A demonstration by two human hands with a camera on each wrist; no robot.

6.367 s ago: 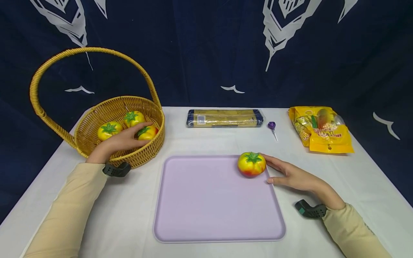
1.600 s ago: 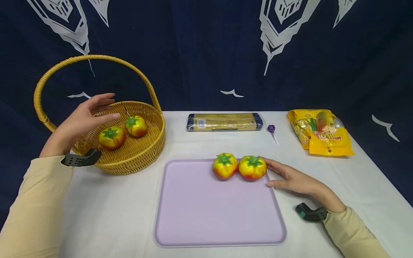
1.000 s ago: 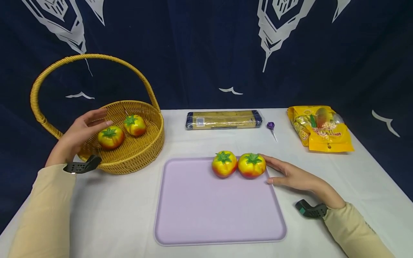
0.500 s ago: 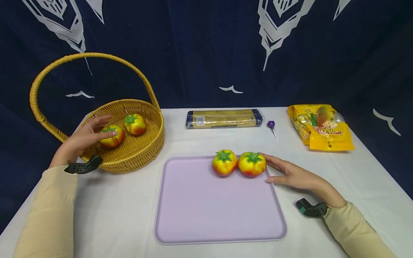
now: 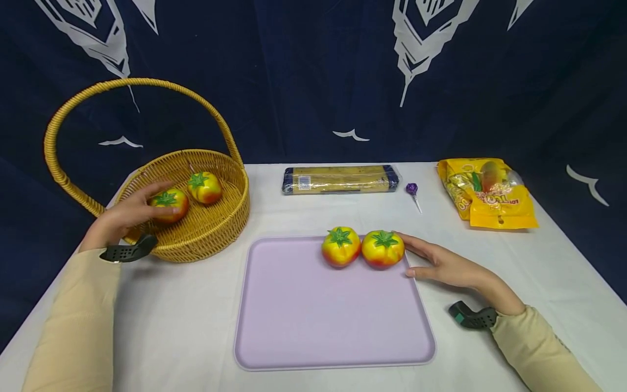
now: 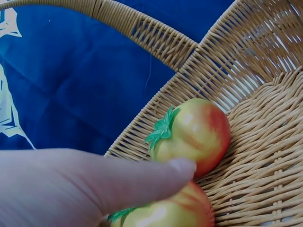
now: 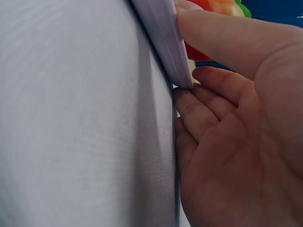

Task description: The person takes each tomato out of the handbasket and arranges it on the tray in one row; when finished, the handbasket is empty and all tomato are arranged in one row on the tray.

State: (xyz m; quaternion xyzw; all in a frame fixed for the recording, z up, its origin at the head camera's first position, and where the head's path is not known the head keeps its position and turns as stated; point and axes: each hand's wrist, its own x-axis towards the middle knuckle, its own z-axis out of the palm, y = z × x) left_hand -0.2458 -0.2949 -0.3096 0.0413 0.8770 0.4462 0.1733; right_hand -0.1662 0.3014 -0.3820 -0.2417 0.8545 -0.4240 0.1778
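From where I stand, the person's left hand [image 5: 132, 211] is inside the round, tan wicker basket [image 5: 215, 239] with a tall hoop handle, at the back left of the white-clothed table [image 5: 186, 326]. It is closed round a shiny yellow-and-red toy tomato with a green leaf crown [image 5: 181, 202], thumb across the near side and fingers along the far side; how firmly, I can't tell. That tomato sits in the left part of the basket, crown up, directly under the palm; being round, it has no long axis to line up with. A second yellow-and-red tomato [image 5: 206, 190] lies just beside it, towards the basket's right rim.

The relation that counts most, I'd judge, is that the flat lilac tray [image 5: 333, 321] lies to the right of the held tomato and nearer the person, with the basket's right wall between. The left hand is much the nearer to that tomato; the right hand [image 5: 448, 265] is well apart, fingers loose and spread, tips at the tray's right edge. Beside them, at the tray's back right corner, sits one tomato [image 5: 382, 250], with another [image 5: 340, 247] next to it along the back edge.
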